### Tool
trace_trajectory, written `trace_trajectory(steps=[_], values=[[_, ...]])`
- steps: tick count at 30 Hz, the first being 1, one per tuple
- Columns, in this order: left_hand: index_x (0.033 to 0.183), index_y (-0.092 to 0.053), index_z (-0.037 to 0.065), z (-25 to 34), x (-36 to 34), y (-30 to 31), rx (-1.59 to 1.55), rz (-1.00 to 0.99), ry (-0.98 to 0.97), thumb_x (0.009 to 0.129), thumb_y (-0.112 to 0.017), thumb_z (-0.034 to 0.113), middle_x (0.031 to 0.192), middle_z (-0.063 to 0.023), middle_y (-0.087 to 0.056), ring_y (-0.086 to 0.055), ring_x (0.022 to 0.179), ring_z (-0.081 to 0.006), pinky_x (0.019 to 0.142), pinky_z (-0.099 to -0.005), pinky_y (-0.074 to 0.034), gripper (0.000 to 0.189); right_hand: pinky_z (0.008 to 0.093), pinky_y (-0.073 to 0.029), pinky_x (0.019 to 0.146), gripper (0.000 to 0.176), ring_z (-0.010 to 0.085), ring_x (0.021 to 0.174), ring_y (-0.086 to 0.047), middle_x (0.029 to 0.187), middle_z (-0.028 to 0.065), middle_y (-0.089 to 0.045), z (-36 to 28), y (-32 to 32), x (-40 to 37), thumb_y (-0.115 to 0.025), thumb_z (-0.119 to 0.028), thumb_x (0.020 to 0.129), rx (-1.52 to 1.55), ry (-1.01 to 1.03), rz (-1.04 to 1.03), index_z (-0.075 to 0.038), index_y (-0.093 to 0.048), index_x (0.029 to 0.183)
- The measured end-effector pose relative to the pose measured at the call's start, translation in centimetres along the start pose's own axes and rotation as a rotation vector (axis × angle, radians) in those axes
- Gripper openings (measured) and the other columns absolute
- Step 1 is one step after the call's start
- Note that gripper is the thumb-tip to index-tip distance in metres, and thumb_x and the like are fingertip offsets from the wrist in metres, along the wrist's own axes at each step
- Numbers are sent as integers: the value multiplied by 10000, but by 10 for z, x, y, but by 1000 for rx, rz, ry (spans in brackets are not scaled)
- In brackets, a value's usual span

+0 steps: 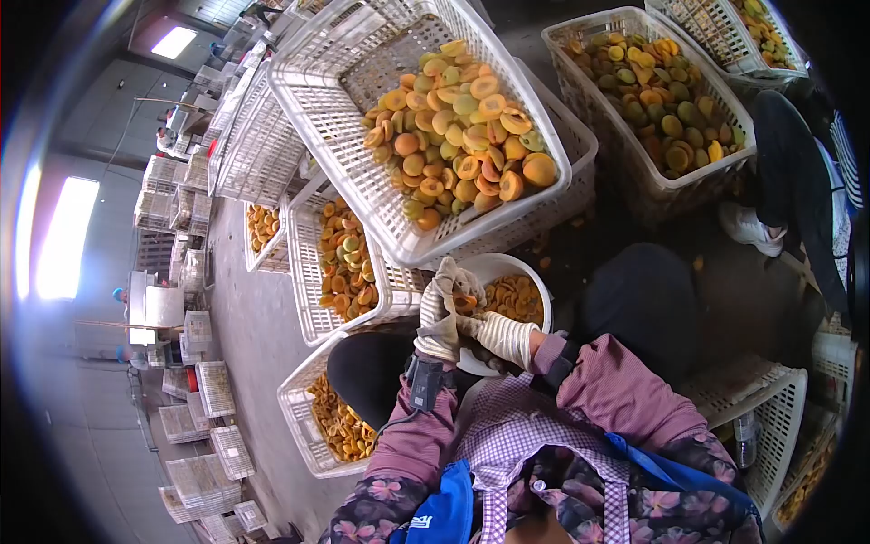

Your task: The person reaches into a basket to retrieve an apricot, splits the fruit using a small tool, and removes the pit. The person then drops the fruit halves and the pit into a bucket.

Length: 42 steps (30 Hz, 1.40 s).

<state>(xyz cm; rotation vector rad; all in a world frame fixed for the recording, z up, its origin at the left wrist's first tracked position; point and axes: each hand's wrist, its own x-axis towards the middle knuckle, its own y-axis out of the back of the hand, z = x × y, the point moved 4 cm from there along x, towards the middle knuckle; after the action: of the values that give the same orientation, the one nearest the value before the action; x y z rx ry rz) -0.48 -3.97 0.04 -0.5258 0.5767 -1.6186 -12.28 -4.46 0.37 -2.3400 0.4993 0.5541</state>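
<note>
Both my hands wear whitish knitted gloves and meet above the near left edge of a white bucket [546,304], which holds orange apricot pieces [513,299]. My left hand [439,315] is closed around an apricot [466,303], of which only a small part shows between the gloves. Close against it, my right hand [506,338] has its fingers bent in toward the same fruit. Whatever is in the right fingers is hidden. Just beyond the bucket, a large white crate [362,195] holds many halved apricots [462,136], tilted toward me.
More apricot crates stand at the left [305,272], by my left knee [292,399] and at the right [625,154]. Another person's leg and white shoe [754,228] are at the right. A white crate [784,426] with a bottle [746,440] sits beside me. Stacked crates [195,485] line the far floor.
</note>
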Motion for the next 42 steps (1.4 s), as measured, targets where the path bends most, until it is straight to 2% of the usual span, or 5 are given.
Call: trace_trajectory(steps=[11, 13, 19, 23, 42], values=[[1138, -509, 43, 113, 42, -54, 2239, 1175, -107, 926, -327, 449, 1020, -130, -606, -519, 1058, -307, 843, -400, -454, 494, 303, -243, 366, 518, 134, 367, -321, 507, -2, -390, -1, -9, -14, -400, -611, 844, 168, -239, 100, -110, -525, 805], [1123, -517, 73, 90, 100, 37, 363, 821, -347, 913, -448, 286, 985, -77, -586, -555, 890, -221, 741, -343, -447, 306, 291, -305, 325, 497, 134, 368, -400, 540, 9, -462, 1, -7, -3, -452, -601, 841, 235, -211, 92, -111, -532, 811], [1100, -522, 41, 67, 165, 119, 2070, 727, 216, 826, -531, 114, 986, -175, -574, -568, 937, -267, 803, -375, -460, 283, 315, -371, 382, 658, 162, 409, -439, 600, 26, -473, 10, 3, 30, -362, -689, 817, 184, -94, 245, -60, -552, 850], [1107, -504, 68, 31, 129, 290, 392, -26, -106, 753, -541, -57, 970, -113, -517, -557, 897, -230, 754, -314, -491, 377, 275, -356, 441, 388, 123, 479, -434, 581, 11, -472, -7, 13, 22, -491, -455, 882, 341, 17, 376, -83, -572, 808], [731, -423, 115, 6, 19, -37, -14, 776, -75, 944, -439, 366, 679, -25, -467, -504, 644, -198, 624, -363, -473, 329, 462, -453, 784, 548, 420, 891, -577, 891, 304, -590, -18, 13, -9, -376, -426, 905, -742, 222, 437, -10, -407, 1262]])
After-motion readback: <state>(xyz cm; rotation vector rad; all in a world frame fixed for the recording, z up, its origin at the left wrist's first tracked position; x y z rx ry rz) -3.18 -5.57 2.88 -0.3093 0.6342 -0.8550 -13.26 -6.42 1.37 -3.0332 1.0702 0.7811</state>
